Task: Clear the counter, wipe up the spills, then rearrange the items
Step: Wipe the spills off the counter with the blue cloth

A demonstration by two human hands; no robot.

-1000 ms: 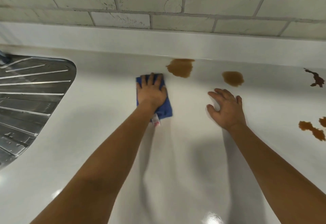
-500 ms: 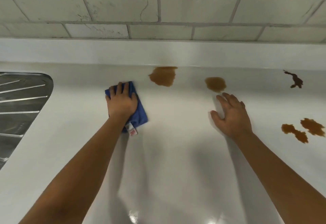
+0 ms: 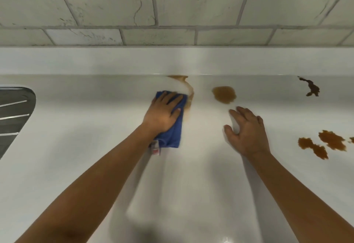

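Note:
My left hand [image 3: 162,111] presses flat on a folded blue cloth [image 3: 173,133] on the white counter [image 3: 92,147]. The cloth's far right corner touches a smeared brown spill [image 3: 188,91] near the back upstand. A round brown spill [image 3: 224,94] lies just right of it. My right hand [image 3: 246,132] rests flat on the counter with fingers spread, holding nothing, just in front of that round spill. A dark brown splash [image 3: 311,87] sits at the far right. Several brown patches [image 3: 323,144] lie at the right edge.
A steel drainboard [image 3: 13,112] with ridges lies at the left edge. A white upstand [image 3: 172,61] and a pale tiled wall [image 3: 172,13] close the back of the counter.
My left hand has slid the cloth to the right into the left brown spill, which is now smeared and partly wiped. My right hand has stayed flat in place.

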